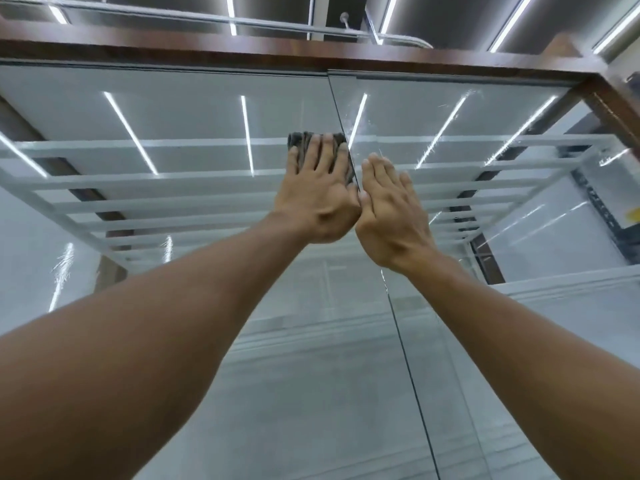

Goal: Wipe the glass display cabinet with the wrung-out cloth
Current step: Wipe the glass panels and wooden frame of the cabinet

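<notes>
Head view: left hand (317,199) presses the dark folded cloth (313,142) flat against the upper glass (207,112) of the display cabinet, grip spread wide over it, just beside the door seam (341,123). Right hand (391,202) rests open-palmed, holding nothing. Even pressure and overlapping strokes toward the streaks (450,109) should work best.

No readable text, label, brand or number anywhere here: the only candidates are a yellow patch (633,213) and faint marks on a dark strip (594,199) at the far right, behind the glass, and both are too small and blurred to make out.
</notes>
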`<state>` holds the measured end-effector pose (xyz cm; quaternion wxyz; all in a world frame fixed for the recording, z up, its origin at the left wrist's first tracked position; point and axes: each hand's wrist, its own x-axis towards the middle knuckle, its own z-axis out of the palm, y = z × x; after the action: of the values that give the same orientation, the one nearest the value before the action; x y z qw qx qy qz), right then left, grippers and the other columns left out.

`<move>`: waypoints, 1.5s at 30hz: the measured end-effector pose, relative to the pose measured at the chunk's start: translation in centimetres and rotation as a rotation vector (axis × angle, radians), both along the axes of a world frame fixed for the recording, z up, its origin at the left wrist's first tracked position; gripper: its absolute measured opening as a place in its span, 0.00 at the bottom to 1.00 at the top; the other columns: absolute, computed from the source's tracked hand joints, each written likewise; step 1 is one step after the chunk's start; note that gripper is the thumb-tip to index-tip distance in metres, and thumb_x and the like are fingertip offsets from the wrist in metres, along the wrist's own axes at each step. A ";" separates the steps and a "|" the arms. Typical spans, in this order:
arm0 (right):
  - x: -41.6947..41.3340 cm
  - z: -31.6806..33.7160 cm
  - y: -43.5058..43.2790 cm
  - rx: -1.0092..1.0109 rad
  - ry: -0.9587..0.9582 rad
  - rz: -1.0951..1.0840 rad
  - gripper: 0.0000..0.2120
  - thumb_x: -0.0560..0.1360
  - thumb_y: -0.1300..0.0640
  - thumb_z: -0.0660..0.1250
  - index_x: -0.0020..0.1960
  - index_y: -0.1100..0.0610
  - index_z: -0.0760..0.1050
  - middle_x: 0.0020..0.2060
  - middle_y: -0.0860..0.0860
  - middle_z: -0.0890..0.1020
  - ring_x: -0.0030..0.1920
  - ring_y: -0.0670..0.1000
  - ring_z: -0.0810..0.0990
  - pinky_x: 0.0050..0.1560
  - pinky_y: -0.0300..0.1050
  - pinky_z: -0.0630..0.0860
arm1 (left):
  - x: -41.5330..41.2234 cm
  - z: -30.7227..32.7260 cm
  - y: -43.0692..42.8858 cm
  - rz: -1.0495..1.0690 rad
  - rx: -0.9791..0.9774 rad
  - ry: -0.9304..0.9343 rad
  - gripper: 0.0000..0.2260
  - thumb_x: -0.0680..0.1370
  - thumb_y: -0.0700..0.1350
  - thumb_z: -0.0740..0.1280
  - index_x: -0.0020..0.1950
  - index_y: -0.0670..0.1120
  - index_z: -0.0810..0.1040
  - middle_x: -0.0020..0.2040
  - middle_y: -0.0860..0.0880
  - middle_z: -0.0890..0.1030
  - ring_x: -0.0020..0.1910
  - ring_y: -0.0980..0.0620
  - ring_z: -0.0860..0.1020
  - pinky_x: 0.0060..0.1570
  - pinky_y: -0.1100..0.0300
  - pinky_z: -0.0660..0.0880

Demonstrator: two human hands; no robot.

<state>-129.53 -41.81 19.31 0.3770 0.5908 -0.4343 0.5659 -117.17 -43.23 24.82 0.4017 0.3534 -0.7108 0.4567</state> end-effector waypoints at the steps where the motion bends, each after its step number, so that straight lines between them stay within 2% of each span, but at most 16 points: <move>1: -0.1 -0.1 -0.1 0.007 0.019 -0.017 0.31 0.83 0.50 0.42 0.84 0.57 0.45 0.84 0.51 0.46 0.83 0.46 0.41 0.81 0.43 0.35 | 0.3 -0.3 -0.1 0.001 -0.003 -0.025 0.30 0.86 0.57 0.44 0.84 0.45 0.39 0.84 0.44 0.37 0.83 0.47 0.35 0.81 0.44 0.35; 4: -0.3 -0.1 -0.5 0.013 0.059 -0.076 0.34 0.79 0.47 0.41 0.84 0.57 0.43 0.84 0.52 0.44 0.83 0.47 0.39 0.81 0.46 0.34 | 2.1 -1.1 -0.3 0.004 -0.026 -0.083 0.30 0.86 0.58 0.44 0.85 0.47 0.39 0.84 0.46 0.37 0.83 0.48 0.35 0.81 0.44 0.36; 8: 1.2 -0.5 -0.2 0.068 0.040 -0.195 0.32 0.84 0.47 0.42 0.83 0.58 0.38 0.83 0.53 0.39 0.82 0.49 0.35 0.81 0.52 0.34 | 4.5 -2.0 -0.3 -0.004 -0.031 -0.091 0.30 0.86 0.58 0.44 0.85 0.49 0.40 0.85 0.47 0.38 0.83 0.50 0.35 0.82 0.45 0.37; 11: 4.5 -0.6 -0.1 0.085 0.114 -0.253 0.34 0.80 0.47 0.37 0.83 0.59 0.39 0.83 0.55 0.40 0.82 0.51 0.34 0.81 0.55 0.33 | 6.7 -1.9 -0.6 -0.014 -0.024 -0.061 0.30 0.86 0.57 0.45 0.85 0.49 0.39 0.85 0.48 0.37 0.83 0.51 0.35 0.82 0.45 0.37; 13: 7.1 -0.4 -0.2 0.099 0.143 -0.214 0.35 0.78 0.47 0.35 0.83 0.60 0.39 0.83 0.55 0.41 0.82 0.51 0.35 0.81 0.55 0.33 | 9.0 -1.8 -0.9 -0.013 -0.031 -0.038 0.30 0.85 0.57 0.44 0.85 0.49 0.39 0.85 0.48 0.38 0.83 0.51 0.35 0.82 0.45 0.37; 22: 20.8 0.1 -1.6 0.066 0.300 -0.090 0.35 0.78 0.48 0.37 0.83 0.59 0.39 0.83 0.55 0.41 0.83 0.51 0.37 0.81 0.58 0.34 | 24.0 -2.6 -1.7 0.015 -0.049 0.097 0.30 0.86 0.58 0.46 0.85 0.51 0.40 0.85 0.50 0.38 0.83 0.54 0.35 0.82 0.49 0.35; 27: 29.0 -0.3 -2.3 0.062 0.412 -0.155 0.31 0.84 0.46 0.40 0.84 0.56 0.38 0.83 0.54 0.39 0.82 0.55 0.35 0.79 0.69 0.34 | 33.4 -4.1 -1.9 0.021 -0.017 0.200 0.32 0.82 0.61 0.43 0.85 0.52 0.40 0.85 0.52 0.38 0.82 0.56 0.34 0.80 0.53 0.33; 31: 33.0 -0.8 -2.9 0.051 0.428 -0.208 0.33 0.84 0.43 0.41 0.83 0.57 0.37 0.82 0.57 0.37 0.82 0.59 0.34 0.77 0.72 0.36 | 39.4 -4.9 -1.8 0.042 0.011 0.264 0.33 0.82 0.62 0.44 0.85 0.53 0.39 0.85 0.52 0.37 0.82 0.57 0.34 0.81 0.53 0.33; 37: 33.0 -2.0 -2.8 0.059 0.417 -0.185 0.33 0.84 0.43 0.41 0.83 0.55 0.36 0.82 0.57 0.35 0.82 0.57 0.33 0.78 0.70 0.34 | 39.8 -10.2 -2.0 0.056 0.047 0.402 0.34 0.81 0.60 0.41 0.84 0.49 0.37 0.84 0.49 0.35 0.82 0.54 0.32 0.81 0.50 0.32; 40: 33.4 -2.9 -2.9 0.063 0.446 -0.193 0.35 0.80 0.42 0.36 0.82 0.56 0.35 0.81 0.59 0.35 0.81 0.57 0.33 0.77 0.71 0.34 | 39.4 -10.8 -2.1 0.166 -0.022 0.275 0.34 0.81 0.60 0.39 0.84 0.47 0.37 0.84 0.47 0.35 0.82 0.53 0.32 0.80 0.49 0.30; 42: 33.5 -3.0 -2.9 0.067 0.448 -0.196 0.34 0.82 0.42 0.37 0.82 0.55 0.35 0.81 0.59 0.35 0.81 0.57 0.32 0.77 0.71 0.34 | 40.0 -9.4 -1.6 0.080 -0.004 0.213 0.34 0.81 0.61 0.42 0.84 0.49 0.38 0.84 0.49 0.36 0.82 0.55 0.33 0.80 0.52 0.30; 45: 33.0 -3.2 -2.7 0.082 0.444 -0.170 0.32 0.85 0.42 0.41 0.82 0.54 0.34 0.81 0.58 0.34 0.81 0.56 0.31 0.78 0.68 0.32 | 40.2 -9.3 -2.0 0.000 0.028 0.325 0.33 0.82 0.59 0.44 0.84 0.50 0.39 0.85 0.50 0.37 0.82 0.56 0.34 0.81 0.52 0.33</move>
<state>-96.50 -44.50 16.09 0.4852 0.6767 -0.4117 0.3702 -76.94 -45.22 15.52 0.5063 0.4283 -0.6427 0.3836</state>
